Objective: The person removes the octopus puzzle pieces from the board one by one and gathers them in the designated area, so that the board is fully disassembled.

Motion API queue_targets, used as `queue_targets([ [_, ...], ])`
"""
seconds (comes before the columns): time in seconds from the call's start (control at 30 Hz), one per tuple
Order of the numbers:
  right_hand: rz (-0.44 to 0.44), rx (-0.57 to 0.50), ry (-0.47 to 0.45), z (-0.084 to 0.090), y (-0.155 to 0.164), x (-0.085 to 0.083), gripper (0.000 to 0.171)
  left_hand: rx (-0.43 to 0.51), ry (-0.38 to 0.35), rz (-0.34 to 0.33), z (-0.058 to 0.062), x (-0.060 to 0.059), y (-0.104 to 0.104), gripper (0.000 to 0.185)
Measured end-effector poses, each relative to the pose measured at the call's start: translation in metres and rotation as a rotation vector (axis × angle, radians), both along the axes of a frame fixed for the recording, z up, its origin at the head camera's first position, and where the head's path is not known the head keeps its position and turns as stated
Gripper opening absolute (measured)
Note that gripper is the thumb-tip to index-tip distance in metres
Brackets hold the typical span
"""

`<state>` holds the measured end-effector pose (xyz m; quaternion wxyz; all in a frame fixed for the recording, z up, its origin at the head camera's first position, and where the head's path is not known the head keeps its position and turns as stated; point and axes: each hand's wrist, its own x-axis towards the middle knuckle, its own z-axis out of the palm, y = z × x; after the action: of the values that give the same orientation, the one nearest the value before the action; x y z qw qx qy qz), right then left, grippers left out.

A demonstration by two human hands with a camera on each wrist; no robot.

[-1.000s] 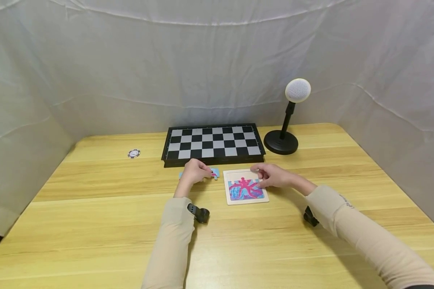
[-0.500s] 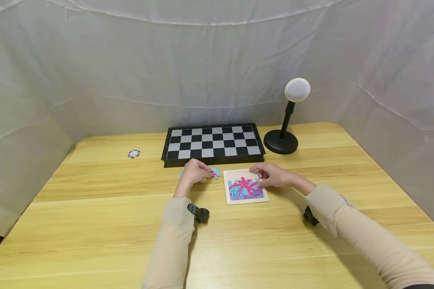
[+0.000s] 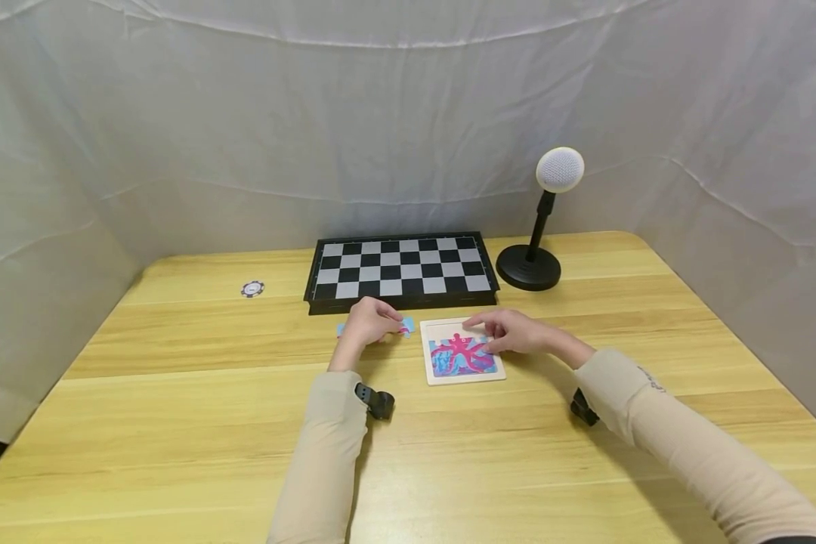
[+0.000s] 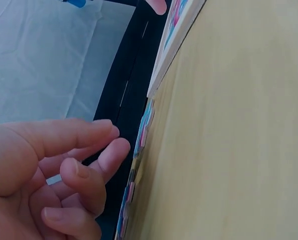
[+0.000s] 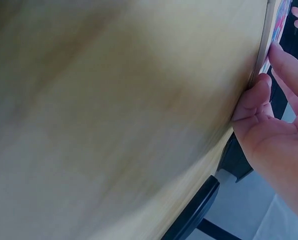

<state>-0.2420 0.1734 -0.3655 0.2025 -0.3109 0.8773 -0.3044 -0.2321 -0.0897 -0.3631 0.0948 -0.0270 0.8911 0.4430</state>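
Observation:
In the head view my left hand [image 3: 372,321] is over blue-and-pink puzzle pieces [image 3: 407,326] on the table, left of the puzzle tray. The left wrist view shows its fingers loosely bent, thumb and index tips close together beside the pieces [image 4: 145,125], with nothing visible between them. My right hand [image 3: 513,331] rests at the right side of the white-framed puzzle tray [image 3: 462,382], its index finger reaching over the bare upper part and its thumb on the picture. A pink octopus picture [image 3: 461,359] fills the tray's lower part.
Behind the hands lies a black-and-white chessboard [image 3: 401,266]. A round white-headed stand on a black base [image 3: 529,268] is at the back right. One poker chip [image 3: 252,289] lies at the left. White cloth [image 3: 381,113] surrounds the table.
My left hand has shifted slightly right and up over the pieces. The right index finger has slid left over the tray's upper part. The tray stays in place.

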Motion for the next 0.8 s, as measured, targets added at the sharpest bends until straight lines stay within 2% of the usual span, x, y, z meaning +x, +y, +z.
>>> queue_targets([
  [0.23,0.010,0.003,0.007,-0.001,0.001,0.000,0.042,0.031,0.018,-0.109,0.001,0.002,0.005,0.011],
  [0.4,0.012,0.003,0.003,-0.001,0.001,0.000,0.042,0.028,0.027,-0.211,0.000,0.004,0.008,0.015],
  [0.67,0.012,-0.002,-0.008,-0.001,0.000,-0.001,0.041,0.011,0.005,-0.373,0.001,0.005,0.012,0.023],
  [0.8,0.019,-0.004,-0.009,-0.001,0.000,-0.001,0.041,-0.023,-0.015,-0.422,0.002,0.006,0.013,0.025],
])
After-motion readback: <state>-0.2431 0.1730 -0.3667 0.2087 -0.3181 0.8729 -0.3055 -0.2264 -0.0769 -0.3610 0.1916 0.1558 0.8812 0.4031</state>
